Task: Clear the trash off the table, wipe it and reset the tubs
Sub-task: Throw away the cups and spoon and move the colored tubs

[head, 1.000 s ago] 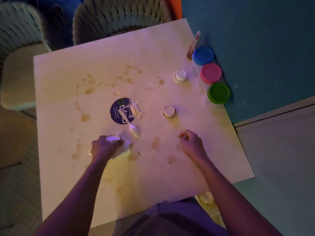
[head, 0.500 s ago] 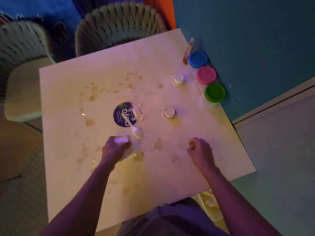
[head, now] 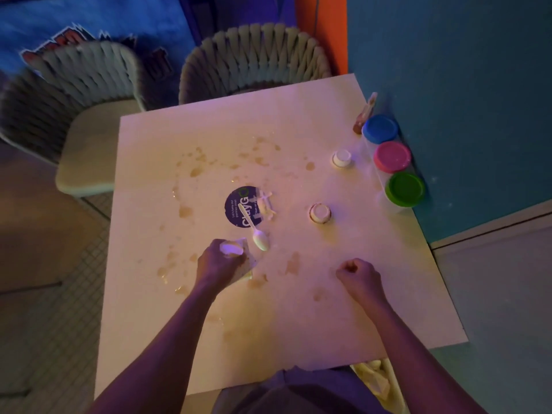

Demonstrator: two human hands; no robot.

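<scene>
Early stage, I judge: left hand grips crumpled wrappers on the stained table; right hand is a fist, contents unclear. Spoon, caps, wiping remain; tubs stand by the wall

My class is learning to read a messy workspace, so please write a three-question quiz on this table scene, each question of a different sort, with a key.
1. True or false: the white plastic spoon lies partly on the dark round printed sticker.
2. Which lidded tub by the teal wall is nearest the person? A) blue-lidded tub B) pink-lidded tub C) green-lidded tub
3. Fill in: the left hand grips crumpled pale ____ on the stained white table.

Key: 1 true; 2 C; 3 trash (seemingly paper and plastic).
</scene>
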